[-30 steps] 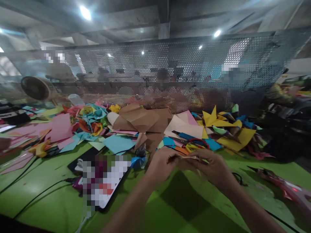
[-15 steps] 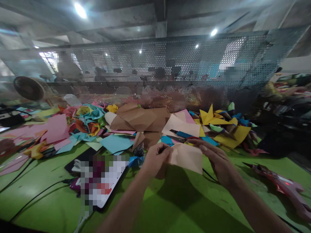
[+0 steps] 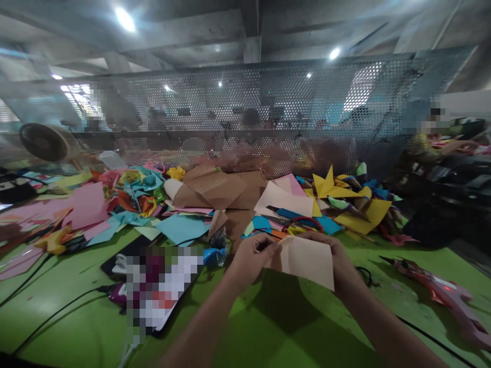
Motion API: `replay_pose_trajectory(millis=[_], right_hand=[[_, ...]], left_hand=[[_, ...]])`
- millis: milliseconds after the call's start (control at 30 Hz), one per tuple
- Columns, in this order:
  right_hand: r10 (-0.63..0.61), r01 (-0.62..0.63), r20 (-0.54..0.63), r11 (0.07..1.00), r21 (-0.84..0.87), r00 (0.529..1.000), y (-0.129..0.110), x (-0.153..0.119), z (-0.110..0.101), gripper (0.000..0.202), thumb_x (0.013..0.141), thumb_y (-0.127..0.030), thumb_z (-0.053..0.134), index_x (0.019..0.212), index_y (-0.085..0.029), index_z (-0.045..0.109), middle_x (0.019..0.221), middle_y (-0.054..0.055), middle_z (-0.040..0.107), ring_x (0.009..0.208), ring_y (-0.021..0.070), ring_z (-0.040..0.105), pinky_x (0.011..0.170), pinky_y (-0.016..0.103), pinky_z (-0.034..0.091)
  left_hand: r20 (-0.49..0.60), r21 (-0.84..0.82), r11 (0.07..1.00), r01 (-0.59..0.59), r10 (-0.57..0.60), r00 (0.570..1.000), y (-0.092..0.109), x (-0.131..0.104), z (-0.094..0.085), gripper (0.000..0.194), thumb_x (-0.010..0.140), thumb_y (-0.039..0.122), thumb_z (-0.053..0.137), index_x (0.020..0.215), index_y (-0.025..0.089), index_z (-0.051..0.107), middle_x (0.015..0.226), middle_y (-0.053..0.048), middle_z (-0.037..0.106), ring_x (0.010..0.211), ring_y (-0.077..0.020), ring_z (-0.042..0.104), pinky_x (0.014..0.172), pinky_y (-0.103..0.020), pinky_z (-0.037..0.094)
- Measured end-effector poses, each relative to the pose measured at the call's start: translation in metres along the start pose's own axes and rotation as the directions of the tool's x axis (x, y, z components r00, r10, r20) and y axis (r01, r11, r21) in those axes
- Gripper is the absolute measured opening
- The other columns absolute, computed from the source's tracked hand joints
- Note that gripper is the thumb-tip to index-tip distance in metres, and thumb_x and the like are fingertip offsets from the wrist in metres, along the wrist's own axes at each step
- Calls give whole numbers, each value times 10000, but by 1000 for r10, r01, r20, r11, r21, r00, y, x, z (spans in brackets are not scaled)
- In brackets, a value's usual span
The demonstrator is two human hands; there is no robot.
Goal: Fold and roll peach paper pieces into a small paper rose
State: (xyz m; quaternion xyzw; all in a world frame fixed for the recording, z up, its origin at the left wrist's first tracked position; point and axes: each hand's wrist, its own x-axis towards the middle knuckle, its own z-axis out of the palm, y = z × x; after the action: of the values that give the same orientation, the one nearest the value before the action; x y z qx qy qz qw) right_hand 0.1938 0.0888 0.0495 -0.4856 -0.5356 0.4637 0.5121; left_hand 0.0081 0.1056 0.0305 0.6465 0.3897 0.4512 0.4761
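Since the earlier frame, the pale paper (image 3: 309, 260) has shifted rightward between the hands, and the right hand (image 3: 340, 260), then over its upper right corner, now sits behind its right edge. In the head view, a heap of coloured paper lies just beyond the hands: brown paper (image 3: 230, 189) in the middle, a yellow star (image 3: 330, 185) to the right, with a blue cutter (image 3: 295, 214) and scissors (image 3: 280, 221) nearest. A partly blurred white object (image 3: 178, 286) lies left of the left forearm, and a glue gun (image 3: 441, 291) right of the other one; the green surface (image 3: 245, 342) beneath carries everything. Both forearms come up from the bottom edge and slant inward. The left hand (image 3: 249, 258) pinches the paper's left end between thumb and curled fingers; the right hand grasps the opposite side, its thumb hidden by the paper, which is held above the surface.
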Motion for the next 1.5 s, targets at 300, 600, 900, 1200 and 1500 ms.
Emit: replay_pose_trajectory(millis=[300, 600, 900, 1200, 1500], right_hand=[[-9, 13, -53, 996, 83, 999, 3, 0, 0, 255, 585, -273, 734, 833, -228, 773, 829, 59, 742, 606, 194, 624, 493, 268, 448], [-67, 84, -87, 977, 198, 994, 6, -4, 6, 148, 634, -281, 750, 775, -251, 781, 818, 41, 753, 610, 185, 635, 494, 251, 459], [-113, 130, -195, 988, 80, 974, 5, 18, -26, 234, 653, -282, 734, 882, -271, 783, 967, 29, 773, 961, 239, 670, 847, 332, 496], [-255, 277, 107, 876, -395, 961, 2, 14, -14, 215, 742, -427, 733, 836, -235, 760, 901, 66, 731, 900, 263, 640, 811, 374, 482], [-290, 297, 69, 907, -300, 955, 7, 12, -16, 120, 726, -358, 733, 698, -242, 729, 742, 33, 688, 746, 216, 609, 684, 336, 462]], left_hand=[[-15, 110, 994, -24, 25, 1000, -2, -2, 1, 224, 863, 359, 572, 763, 169, 634, 749, -15, 621, 751, -163, 551, 676, -246, 412], [-35, 75, 995, -64, 67, 997, -2, -2, 1, 204, 875, 317, 580, 758, 160, 636, 738, -17, 624, 745, -157, 557, 664, -243, 411], [-144, 430, 883, -188, 273, 951, -1, -2, -9, 154, 916, 209, 538, 817, 182, 653, 813, -28, 664, 815, -179, 591, 728, -267, 414], [112, 728, 568, -383, 453, 884, -2, -8, -2, 189, 972, 273, 507, 891, 198, 661, 869, -31, 710, 833, -198, 599, 774, -332, 392], [125, 699, 607, -379, 418, 900, 0, -6, 0, 129, 947, 224, 547, 883, 192, 655, 867, -28, 718, 836, -204, 624, 764, -336, 409]])
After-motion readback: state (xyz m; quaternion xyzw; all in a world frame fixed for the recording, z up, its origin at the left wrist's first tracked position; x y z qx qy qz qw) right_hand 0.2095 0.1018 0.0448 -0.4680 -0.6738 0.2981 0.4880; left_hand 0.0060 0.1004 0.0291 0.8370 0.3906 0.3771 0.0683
